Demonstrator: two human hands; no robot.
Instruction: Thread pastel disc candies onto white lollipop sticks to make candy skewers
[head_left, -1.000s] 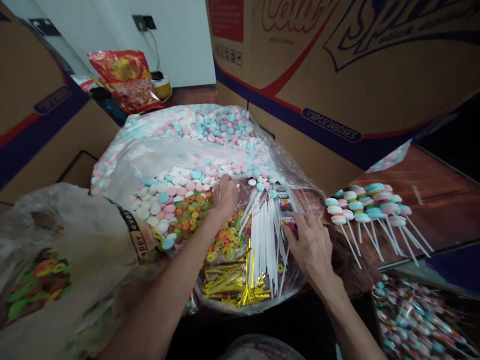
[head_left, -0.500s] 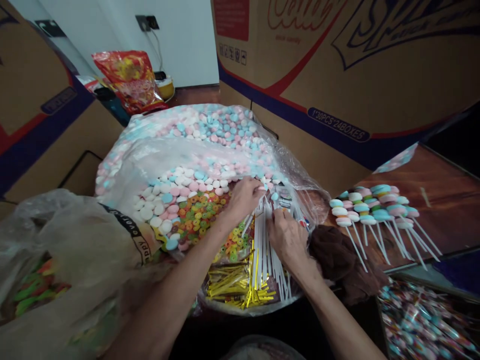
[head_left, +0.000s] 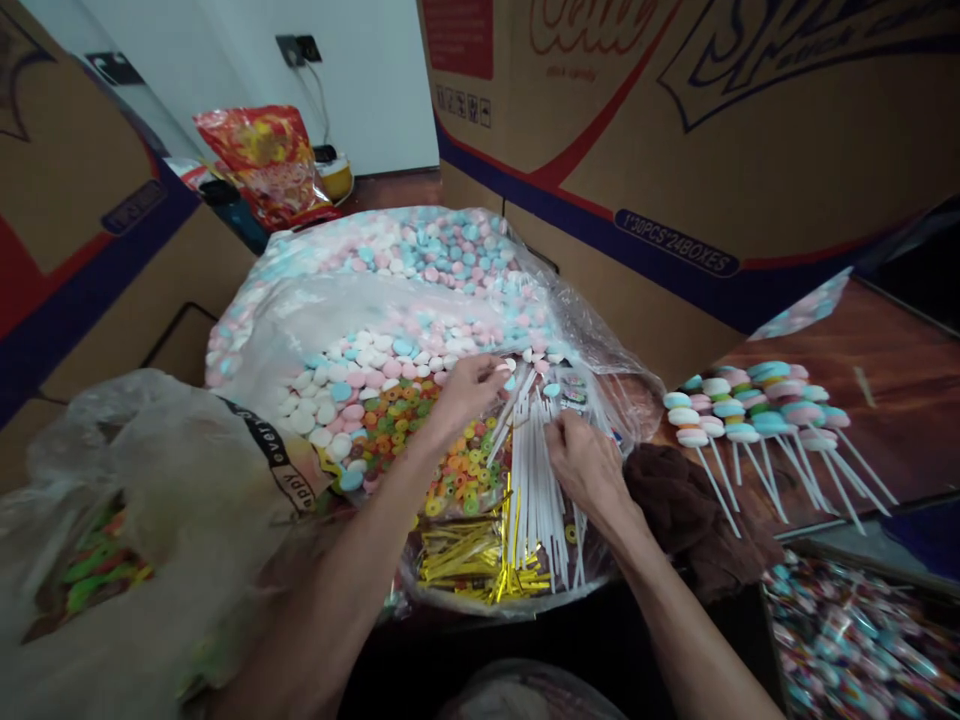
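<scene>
My left hand (head_left: 474, 388) is closed in a pinch, with a pale marshmallow disc (head_left: 509, 366) at its fingertips. Below it lie several white sticks (head_left: 534, 490). My right hand (head_left: 589, 458) is curled at the top right of these sticks; whatever its fingers hold is hidden. Just beyond it sits a light-blue marshmallow (head_left: 551, 390). Ring-shaped gummies (head_left: 469, 470) in orange, yellow and green fill the space beneath my left forearm. Pink, white and blue marshmallows (head_left: 360, 375) spread out of a large clear plastic bag (head_left: 330, 300). Gold twist ties (head_left: 457, 560) lie at the near edge.
At right, finished-looking candy skewers (head_left: 769, 410) rest in a bunch on the wooden surface (head_left: 907, 390). A brown cloth (head_left: 675, 520) and a box of wrapped sweets (head_left: 855, 630) are nearer. Large cartons (head_left: 600, 200) stand behind; a plastic bag (head_left: 172, 480) bulges at left.
My left hand has shifted slightly left, and my right hand has closed further near the sticks. The view has turned a little.
</scene>
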